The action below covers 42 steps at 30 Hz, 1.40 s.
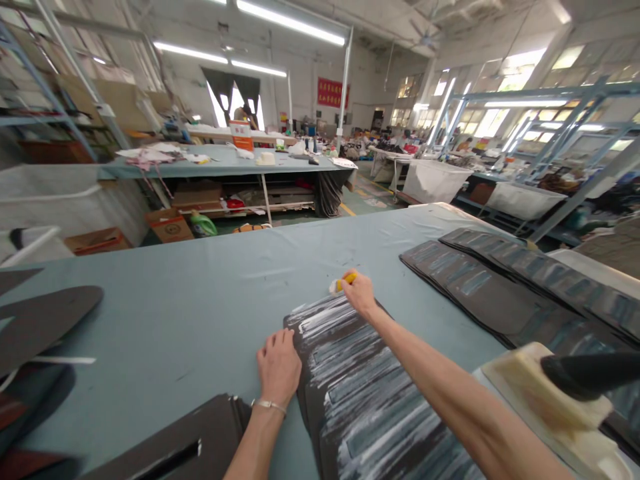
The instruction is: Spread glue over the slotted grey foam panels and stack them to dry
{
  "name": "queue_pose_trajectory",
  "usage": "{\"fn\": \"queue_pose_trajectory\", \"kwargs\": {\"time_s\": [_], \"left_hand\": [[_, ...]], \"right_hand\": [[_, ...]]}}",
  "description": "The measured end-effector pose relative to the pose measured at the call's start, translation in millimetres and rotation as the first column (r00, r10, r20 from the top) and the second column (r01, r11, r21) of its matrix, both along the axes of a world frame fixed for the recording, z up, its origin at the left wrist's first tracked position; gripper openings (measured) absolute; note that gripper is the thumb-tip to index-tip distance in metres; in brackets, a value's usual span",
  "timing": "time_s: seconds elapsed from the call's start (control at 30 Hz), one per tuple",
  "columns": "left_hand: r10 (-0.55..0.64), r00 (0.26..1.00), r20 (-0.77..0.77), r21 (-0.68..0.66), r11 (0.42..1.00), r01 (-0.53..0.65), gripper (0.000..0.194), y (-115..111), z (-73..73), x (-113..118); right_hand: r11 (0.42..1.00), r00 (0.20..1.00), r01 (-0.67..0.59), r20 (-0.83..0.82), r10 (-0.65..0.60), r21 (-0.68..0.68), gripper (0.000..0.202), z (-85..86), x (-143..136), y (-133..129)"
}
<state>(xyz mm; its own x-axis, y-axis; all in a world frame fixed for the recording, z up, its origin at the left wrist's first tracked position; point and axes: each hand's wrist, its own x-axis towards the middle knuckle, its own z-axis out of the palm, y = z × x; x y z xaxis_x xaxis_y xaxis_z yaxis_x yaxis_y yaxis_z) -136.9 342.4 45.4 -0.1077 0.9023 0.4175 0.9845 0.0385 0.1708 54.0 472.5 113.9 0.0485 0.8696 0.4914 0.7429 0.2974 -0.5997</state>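
Note:
My right hand (359, 293) is closed around a small yellow-handled brush (343, 284) with a white, smeared end. It is at the far edge of a stack of dark panels (306, 393), whose top faces carry streaks of wet-looking white coating (370, 380). My left hand (280, 363) lies with its fingers stretched along the left edge of that stack, a bracelet on the wrist. Beside my right forearm stands a cream container (545, 393) with a black handle-like part (595, 373) reaching into it. Whether that part is a brush handle, I cannot tell.
Layered dark panels with white streaks (500, 293) lie at the right of the blue-covered table (200, 313). More dark pieces (165, 440) lie near the front, and others (50, 320) at far left. Behind stand another worktable (200, 170), a white bin (435, 181) and a person (245, 115).

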Motion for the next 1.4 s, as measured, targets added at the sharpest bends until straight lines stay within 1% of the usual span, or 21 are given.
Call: {"fn": "queue_pose_trajectory", "kwargs": {"time_s": [0.07, 0.13, 0.2, 0.27, 0.37, 0.43, 0.47, 0.53, 0.6, 0.7, 0.77, 0.8, 0.87, 1.0, 1.07, 1.13, 1.2, 1.27, 1.3, 1.33, 1.4], "left_hand": [[0.005, 1.0, -0.018, -0.002, 1.0, -0.005, 0.036, 0, -0.2, 0], [0.016, 0.999, -0.031, -0.007, 1.0, -0.016, 0.037, 0, -0.9, 0], [0.017, 0.999, -0.034, -0.008, 1.0, -0.017, 0.037, -1, -1.9, 1], [0.01, 1.0, -0.02, -0.007, 1.0, -0.011, 0.037, -1, -2.7, 1], [0.02, 0.998, 0.056, -0.018, 1.0, -0.019, 0.036, 0, -0.7, 0], [0.033, 0.987, 0.158, -0.058, 0.998, -0.024, 0.035, 3, 3.3, -2], [0.043, 0.973, 0.226, -0.084, 0.996, -0.025, 0.035, 4, 5.7, -3], [0.077, 0.935, 0.347, -0.109, 0.993, -0.041, 0.034, 4, 9.9, -6], [0.083, 0.92, 0.383, -0.08, 0.995, -0.057, 0.034, 0, 11.5, -6], [0.012, 0.961, 0.275, -0.026, 1.0, -0.006, 0.033, -12, 8.3, 0], [-0.025, 0.978, 0.205, -0.022, 0.999, 0.03, 0.035, -19, 4.4, 4], [-0.029, 0.982, 0.186, -0.018, 0.999, 0.033, 0.037, -22, 2.4, 5], [-0.028, 0.985, 0.17, -0.007, 1.0, 0.03, 0.038, -24, -0.7, 5], [-0.02, 0.983, 0.184, -0.006, 1.0, 0.022, 0.038, -21, -0.8, 3], [0.001, 0.976, 0.219, -0.04, 0.999, 0.008, 0.037, -19, 2.8, 3], [0.039, 0.965, 0.259, -0.059, 0.998, -0.024, 0.037, -20, 7.4, 5], [0.048, 0.964, 0.261, -0.039, 0.998, -0.039, 0.037, -23, 10.7, 9], [0.015, 0.976, 0.215, -0.03, 1.0, -0.009, 0.037, -29, 11.2, 13], [-0.006, 0.983, 0.186, -0.039, 0.999, 0.014, 0.038, -32, 10.4, 14], [-0.025, 0.987, 0.16, -0.053, 0.998, 0.034, 0.038, -35, 9.2, 15], [-0.039, 0.991, 0.129, -0.072, 0.996, 0.048, 0.04, -39, 6.6, 14]], "right_hand": [[0.97, 0.969, -0.241, -0.071, 0.238, -0.036, 0.014, -7.5, -41, -16], [0.943, 0.945, -0.323, -0.09, 0.316, -0.078, 0.013, -13.0, -60, -23], [0.965, 0.97, -0.235, -0.093, 0.225, -0.119, 0.014, -13.7, -46, -19], [0.987, 0.993, -0.083, -0.099, 0.07, -0.139, 0.018, -9.5, -6, -7], [0.982, 0.987, 0.144, -0.058, -0.151, -0.119, 0.021, -0.2, 60, 10], [0.972, 0.974, 0.224, -0.026, -0.227, -0.077, 0.02, 2.7, 79, 12], [0.976, 0.977, 0.211, -0.029, -0.213, -0.06, 0.019, 2.5, 77, 10], [0.995, 0.992, 0.09, -0.08, -0.094, -0.051, 0.019, -0.7, 54, -4], [0.994, 0.986, -0.083, -0.151, 0.072, -0.067, 0.018, -5.8, 15, -26], [0.942, 0.927, -0.329, -0.215, 0.308, -0.069, 0.02, -12.7, -40, -57], [0.913, 0.902, -0.398, -0.216, 0.374, -0.084, 0.019, -15.7, -54, -64], [0.916, 0.909, -0.389, -0.207, 0.363, -0.099, 0.019, -16.8, -50, -62], [0.943, 0.941, -0.309, -0.184, 0.284, -0.126, 0.018, -17.3, -23, -53], [0.992, 0.995, 0.025, -0.098, -0.037, -0.125, 0.02, -8.9, 62, -27], [0.985, 0.987, 0.151, -0.045, -0.155, -0.088, 0.021, -2.8, 79, -24], [0.993, 0.993, 0.107, -0.044, -0.11, -0.058, 0.02, 0.3, 62, -32], [0.995, 0.993, -0.079, -0.095, 0.073, -0.059, 0.019, -1.0, 23, -50], [0.955, 0.949, -0.29, -0.146, 0.278, -0.067, 0.018, -5.8, -20, -68], [0.934, 0.929, -0.349, -0.159, 0.334, -0.075, 0.018, -8.8, -35, -74], [0.925, 0.921, -0.37, -0.168, 0.352, -0.09, 0.017, -11.8, -42, -78], [0.938, 0.939, -0.32, -0.178, 0.295, -0.131, 0.016, -15.9, -32, -76]]}}
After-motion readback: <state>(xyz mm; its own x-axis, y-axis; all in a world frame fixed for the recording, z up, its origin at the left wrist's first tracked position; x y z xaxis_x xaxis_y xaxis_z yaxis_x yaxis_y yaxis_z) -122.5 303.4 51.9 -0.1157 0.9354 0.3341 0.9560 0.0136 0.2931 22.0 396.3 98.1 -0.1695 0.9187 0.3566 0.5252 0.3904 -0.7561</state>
